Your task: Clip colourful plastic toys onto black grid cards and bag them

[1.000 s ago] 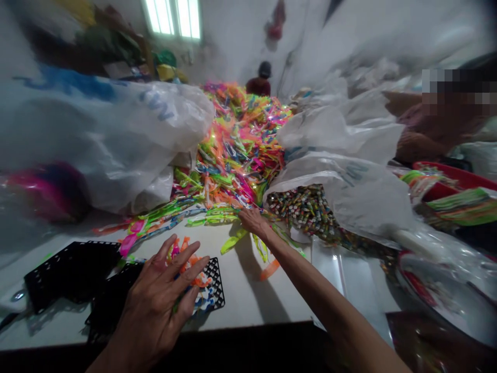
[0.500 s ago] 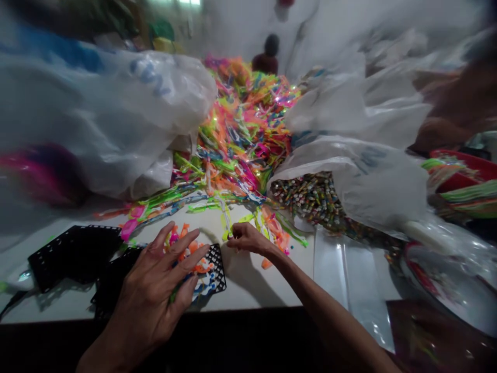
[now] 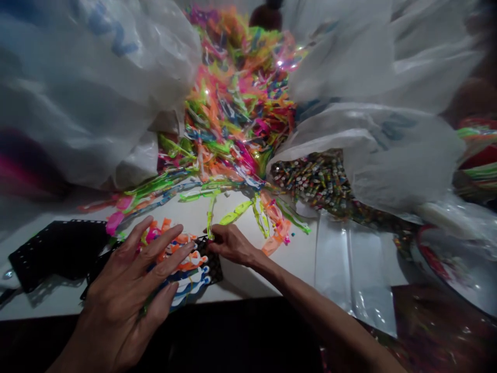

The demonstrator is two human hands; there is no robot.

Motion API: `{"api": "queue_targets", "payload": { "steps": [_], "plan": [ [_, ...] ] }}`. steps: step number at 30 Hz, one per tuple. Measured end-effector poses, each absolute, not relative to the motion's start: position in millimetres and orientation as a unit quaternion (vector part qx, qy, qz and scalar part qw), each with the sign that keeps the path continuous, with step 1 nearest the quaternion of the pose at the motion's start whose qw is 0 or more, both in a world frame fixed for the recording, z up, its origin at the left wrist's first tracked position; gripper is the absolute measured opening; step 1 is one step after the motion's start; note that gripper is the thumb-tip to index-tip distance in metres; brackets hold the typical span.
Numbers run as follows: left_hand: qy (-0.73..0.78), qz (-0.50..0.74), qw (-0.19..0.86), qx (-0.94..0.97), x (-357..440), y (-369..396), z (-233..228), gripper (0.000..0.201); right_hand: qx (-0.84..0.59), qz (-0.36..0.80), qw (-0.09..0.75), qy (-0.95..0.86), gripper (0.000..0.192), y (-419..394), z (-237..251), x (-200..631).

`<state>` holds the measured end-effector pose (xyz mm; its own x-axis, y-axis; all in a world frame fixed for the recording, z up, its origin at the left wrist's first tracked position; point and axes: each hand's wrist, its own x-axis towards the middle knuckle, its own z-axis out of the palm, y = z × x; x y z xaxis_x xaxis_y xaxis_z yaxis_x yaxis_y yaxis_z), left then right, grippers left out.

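Observation:
My left hand (image 3: 135, 282) is spread open, palm down, over orange, pink, white and blue plastic pieces (image 3: 186, 282). These pieces lie on a black perforated plate (image 3: 216, 261), whose right edge shows past my fingers. My right hand (image 3: 233, 244) is closed in a pinch at the plate's upper right corner. From its fingertips a thin yellow-green plastic strip (image 3: 210, 210) runs up towards the heap. Another yellow-green piece (image 3: 236, 212) lies just beyond that hand. Orange pieces (image 3: 275, 220) lie to its right, with small beads about them.
A large heap of bright plastic pieces (image 3: 236, 103) stands at the back between white sacks (image 3: 419, 150). Small multicoloured pieces (image 3: 310, 178) spill from the right sack. Black plates (image 3: 58, 248) lie left, clear plastic bags (image 3: 353, 269) and a basin (image 3: 458, 269) right.
My right hand has moved left to the black plate's corner, with the yellow-green strip at its fingertips. My left hand stays spread over the pieces. The view has tilted down.

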<state>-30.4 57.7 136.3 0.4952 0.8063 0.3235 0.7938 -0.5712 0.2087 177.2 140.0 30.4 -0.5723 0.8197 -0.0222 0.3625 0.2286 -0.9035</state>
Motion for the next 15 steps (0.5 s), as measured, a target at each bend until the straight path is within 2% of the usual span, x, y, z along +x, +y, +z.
{"api": "queue_targets", "payload": {
  "steps": [4,7,11,15],
  "plan": [
    [0.462,0.199,0.024,0.864,-29,59,135,0.057,-0.380,0.394,0.178,-0.818,0.046,138,41,176],
    [0.467,0.200,0.018,0.861,-27,60,135,0.059,-0.364,0.310,0.095,-0.873,0.061,133,48,168],
    [0.454,0.207,-0.002,0.867,-28,62,136,0.060,-0.333,0.259,0.038,-0.906,0.068,131,52,155],
    [0.441,0.200,-0.016,0.875,-31,64,134,0.058,-0.371,0.276,0.070,-0.884,0.056,154,56,177]
  ]
}}
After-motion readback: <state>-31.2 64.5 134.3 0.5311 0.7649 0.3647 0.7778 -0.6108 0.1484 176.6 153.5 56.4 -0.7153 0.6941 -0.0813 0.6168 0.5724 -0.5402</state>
